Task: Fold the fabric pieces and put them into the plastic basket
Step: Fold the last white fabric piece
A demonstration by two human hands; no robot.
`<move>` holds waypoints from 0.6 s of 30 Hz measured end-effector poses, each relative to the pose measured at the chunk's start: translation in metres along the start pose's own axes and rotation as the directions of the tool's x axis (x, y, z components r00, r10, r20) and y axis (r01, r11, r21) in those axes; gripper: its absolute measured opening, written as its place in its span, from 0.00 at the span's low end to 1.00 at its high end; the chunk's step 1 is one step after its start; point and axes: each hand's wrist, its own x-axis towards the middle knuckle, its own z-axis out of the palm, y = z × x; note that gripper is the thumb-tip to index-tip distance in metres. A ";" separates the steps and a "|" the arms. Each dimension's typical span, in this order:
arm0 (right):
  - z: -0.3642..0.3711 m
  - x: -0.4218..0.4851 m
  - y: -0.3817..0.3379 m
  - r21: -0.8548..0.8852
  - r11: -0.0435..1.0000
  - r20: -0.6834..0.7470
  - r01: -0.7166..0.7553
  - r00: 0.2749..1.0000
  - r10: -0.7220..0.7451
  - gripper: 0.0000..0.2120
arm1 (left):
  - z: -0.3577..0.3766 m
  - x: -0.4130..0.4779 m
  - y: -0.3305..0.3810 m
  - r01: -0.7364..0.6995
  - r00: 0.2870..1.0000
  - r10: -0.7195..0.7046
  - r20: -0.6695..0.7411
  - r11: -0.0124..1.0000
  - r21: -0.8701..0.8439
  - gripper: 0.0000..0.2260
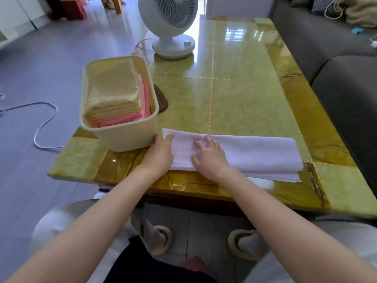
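Observation:
A pale lilac fabric piece (255,152), folded into a long strip, lies along the near edge of the green marble table (234,94). My left hand (161,152) lies flat on the strip's left end, fingers straight. My right hand (209,154) presses on the strip a little right of it, fingers spread. The cream plastic basket (122,137) stands at the table's near left corner, just left of my left hand. It holds a stack of folded beige fabric (114,86) on top of folded pink fabric (124,118).
A white table fan (169,23) stands at the far left of the table. A dark brown flat object (162,101) pokes out from behind the basket. A grey sofa (336,58) runs along the right side. A white cable (40,127) loops on the floor at left.

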 end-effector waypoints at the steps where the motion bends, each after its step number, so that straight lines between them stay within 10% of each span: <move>1: 0.000 0.000 -0.001 0.003 1.000 -0.003 0.006 1.000 -0.006 0.27 | 0.000 -0.002 0.000 0.018 1.000 -0.018 -0.005 0.998 0.068 0.27; 6: -0.004 -0.006 0.016 0.206 0.974 -0.101 0.092 0.992 -0.072 0.28 | 0.001 -0.007 0.032 -0.150 0.976 0.201 -0.081 0.895 0.420 0.26; 13: -0.016 -0.041 0.080 0.100 0.995 -0.356 0.010 0.934 0.027 0.17 | 0.021 0.001 0.100 -0.477 0.877 0.479 -0.018 0.876 0.065 0.11; 18: -0.026 -0.071 0.135 0.039 0.976 -0.366 -0.215 0.906 0.215 0.22 | 0.046 -0.004 0.127 -0.542 0.837 0.525 0.154 0.833 0.112 0.13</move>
